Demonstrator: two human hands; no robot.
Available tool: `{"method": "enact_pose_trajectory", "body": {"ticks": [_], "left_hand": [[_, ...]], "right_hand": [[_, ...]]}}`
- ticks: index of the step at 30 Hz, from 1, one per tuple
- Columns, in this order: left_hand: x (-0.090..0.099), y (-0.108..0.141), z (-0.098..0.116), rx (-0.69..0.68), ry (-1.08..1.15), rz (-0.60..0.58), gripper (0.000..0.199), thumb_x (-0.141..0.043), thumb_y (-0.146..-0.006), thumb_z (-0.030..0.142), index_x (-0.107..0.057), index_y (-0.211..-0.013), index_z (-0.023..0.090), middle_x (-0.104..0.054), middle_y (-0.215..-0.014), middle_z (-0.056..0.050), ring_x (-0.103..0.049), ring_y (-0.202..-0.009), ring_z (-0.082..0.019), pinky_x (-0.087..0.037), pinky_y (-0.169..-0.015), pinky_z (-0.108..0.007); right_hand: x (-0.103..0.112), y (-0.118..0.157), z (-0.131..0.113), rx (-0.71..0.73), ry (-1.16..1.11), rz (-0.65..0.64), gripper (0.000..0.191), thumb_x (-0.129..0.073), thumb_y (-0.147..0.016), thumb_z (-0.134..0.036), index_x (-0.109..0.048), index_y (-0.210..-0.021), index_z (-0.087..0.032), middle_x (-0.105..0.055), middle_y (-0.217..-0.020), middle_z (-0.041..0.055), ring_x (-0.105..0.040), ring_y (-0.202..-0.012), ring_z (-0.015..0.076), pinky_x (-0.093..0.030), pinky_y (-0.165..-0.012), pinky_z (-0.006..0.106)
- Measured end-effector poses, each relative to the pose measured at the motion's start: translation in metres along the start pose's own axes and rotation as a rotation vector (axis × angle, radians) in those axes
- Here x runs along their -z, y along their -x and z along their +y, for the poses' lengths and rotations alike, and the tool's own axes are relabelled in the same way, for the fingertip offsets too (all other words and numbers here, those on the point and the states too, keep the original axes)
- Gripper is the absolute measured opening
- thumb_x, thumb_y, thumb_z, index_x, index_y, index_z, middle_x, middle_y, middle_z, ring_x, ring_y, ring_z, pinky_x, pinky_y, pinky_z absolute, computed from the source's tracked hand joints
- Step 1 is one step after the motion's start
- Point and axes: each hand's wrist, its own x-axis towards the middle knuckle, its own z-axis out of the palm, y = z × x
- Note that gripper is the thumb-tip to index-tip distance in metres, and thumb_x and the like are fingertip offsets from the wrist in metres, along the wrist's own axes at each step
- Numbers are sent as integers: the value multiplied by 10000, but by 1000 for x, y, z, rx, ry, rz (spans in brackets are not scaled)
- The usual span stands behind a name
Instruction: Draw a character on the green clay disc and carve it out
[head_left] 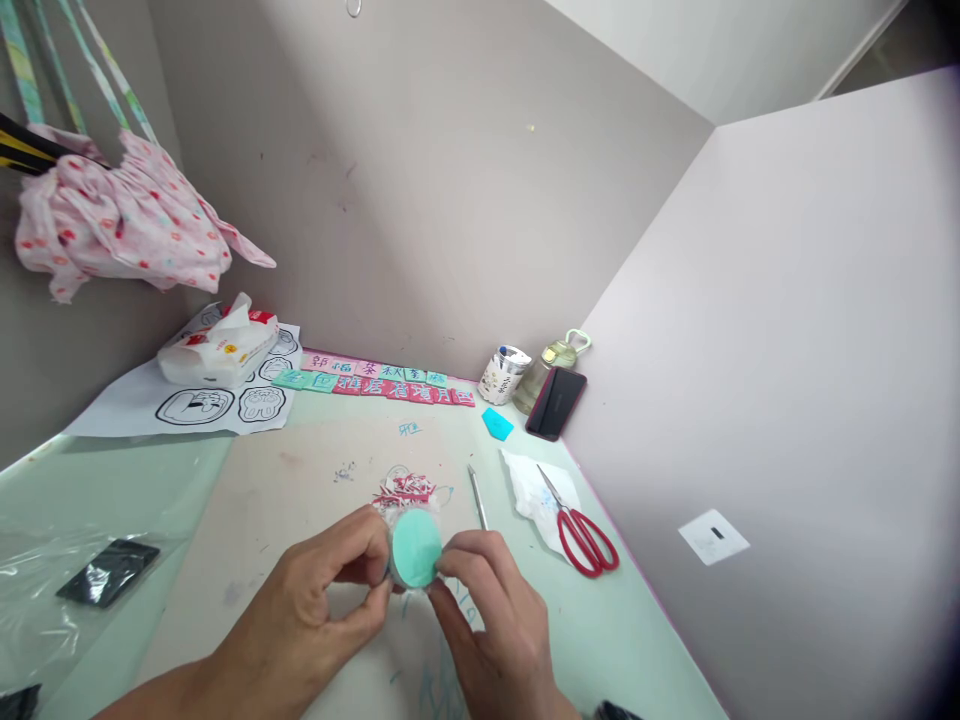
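A round mint-green disc (417, 548) with a clear, crinkled plastic edge is held up between my two hands, over the board. My left hand (315, 590) pinches its left edge between thumb and forefinger. On the opposite edge, my right hand (491, 610) grips with thumb and fingertips. Whether the disc is paper or the face of a wrapped piece, I cannot tell. Just behind it lies a small heap of red and white paper shreds (405, 490). A silver pen-like tool (478, 498) rests beyond my right fingers.
Red-handled scissors (577, 525) lie on a white tissue (525, 490) at right. Behind stand a phone (556, 403), a bottle (536, 375) and a patterned cup (504, 375). Lettered paper cards (375, 380) line the back. A tissue pack (219, 350) sits on printed drawings (259, 405).
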Motion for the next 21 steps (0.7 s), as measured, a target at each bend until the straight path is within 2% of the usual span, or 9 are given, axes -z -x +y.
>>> {"method": "enact_pose_trajectory", "body": {"ticks": [5,7,9,11,13,14,16,19,21], "left_hand": [[0,0,-4,-24,-79,34,182,-428,-788,81,-371,-748,249,-427,-706,72,-465,-627,-107,-430,-596,-173],[-2,2,-5,-37,-85,55,184,-430,-761,74,-377,-743,250,-428,-696,74,-466,-612,-105,-415,-574,-168],[-4,3,-5,-73,-82,109,184,-440,-751,71,-390,-732,248,-433,-685,77,-476,-603,-100,-415,-576,-160],[-5,4,-3,-106,-67,157,183,-462,-752,74,-405,-716,245,-440,-673,79,-489,-600,-94,-425,-590,-152],[-6,4,-1,-77,-14,152,181,-491,-752,83,-419,-717,245,-458,-671,80,-512,-600,-90,-444,-597,-145],[-6,4,-1,-33,33,132,177,-508,-758,93,-426,-730,248,-473,-681,80,-533,-609,-91,-459,-607,-145],[-6,3,-1,90,142,112,156,-547,-802,139,-443,-782,254,-512,-728,73,-582,-660,-99,-490,-646,-155],[-3,3,-2,239,271,66,110,-580,-927,318,-489,-902,262,-581,-854,44,-629,-812,-136,-513,-747,-195],[0,2,-1,276,298,-42,199,-511,-994,438,-530,-923,253,-594,-881,24,-614,-858,-163,-507,-785,-227]], "right_hand": [[3,-3,-3,-156,-244,-36,196,-560,-910,-13,-624,-912,-198,-630,-861,43,-656,-790,155,-550,-690,243],[1,-3,-6,-283,-327,11,168,-564,-891,-45,-607,-876,-207,-618,-847,29,-646,-779,153,-561,-681,242],[-1,-3,-8,-471,-396,32,116,-587,-866,-96,-579,-855,-212,-608,-813,11,-632,-728,146,-562,-641,235],[-2,-3,-10,-652,-466,-46,64,-594,-867,-156,-571,-836,-207,-621,-757,0,-625,-673,140,-546,-608,225],[-1,-3,-11,-728,-509,-164,129,-561,-918,-225,-583,-794,-197,-639,-693,3,-629,-640,138,-523,-596,217],[-1,-3,-11,-713,-507,-196,192,-534,-946,-248,-589,-770,-193,-647,-679,9,-634,-636,137,-517,-596,215],[0,-2,-10,-584,-441,-167,259,-494,-976,-243,-597,-744,-190,-652,-685,19,-644,-637,135,-511,-598,211],[-2,1,-8,-269,-217,-46,215,-485,-944,-122,-612,-786,-193,-648,-718,23,-636,-638,132,-501,-596,211],[-4,4,-6,-82,-59,-3,200,-483,-916,-60,-617,-853,-193,-649,-729,26,-621,-615,132,-488,-576,215]]}}
